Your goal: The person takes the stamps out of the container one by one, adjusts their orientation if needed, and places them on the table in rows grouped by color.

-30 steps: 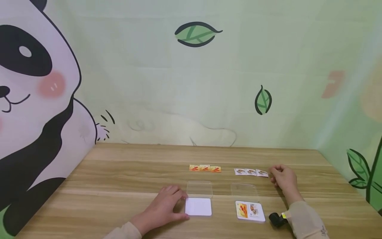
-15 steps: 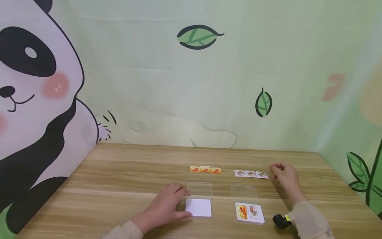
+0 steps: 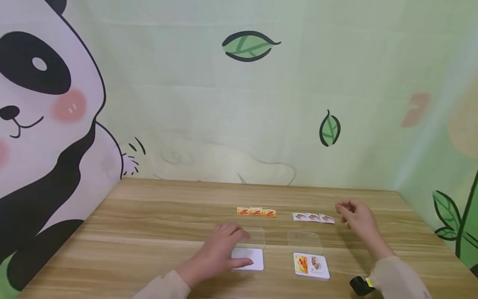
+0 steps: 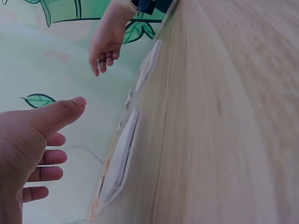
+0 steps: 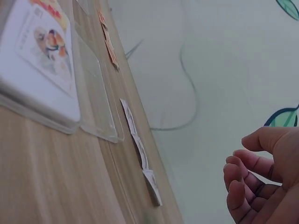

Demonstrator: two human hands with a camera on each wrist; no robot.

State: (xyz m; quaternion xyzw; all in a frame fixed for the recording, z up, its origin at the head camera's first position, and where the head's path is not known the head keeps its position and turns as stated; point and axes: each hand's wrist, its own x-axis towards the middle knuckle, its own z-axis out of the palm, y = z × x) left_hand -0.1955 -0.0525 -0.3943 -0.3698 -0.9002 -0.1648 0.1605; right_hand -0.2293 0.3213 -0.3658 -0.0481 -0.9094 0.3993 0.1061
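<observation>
Your left hand (image 3: 220,251): thumb and fingers spread, holding nothing, above white card (image 3: 257,255) in clear case (image 4: 125,179); clear lid (image 3: 258,237) just beyond. Your right hand (image 3: 360,220): fingers loosely bent, nothing visible between them, just beside end of printed white slips (image 3: 313,217). Slips: row of three on table (image 3: 157,207); probably light, thin, easily creased; pinch by edge. Card: likely stiffer, smooth, perhaps slippery; take by opposite edges.

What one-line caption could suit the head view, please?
Left hand near a plain white panel, right hand near three small white picture cards, above a wooden table.
</observation>
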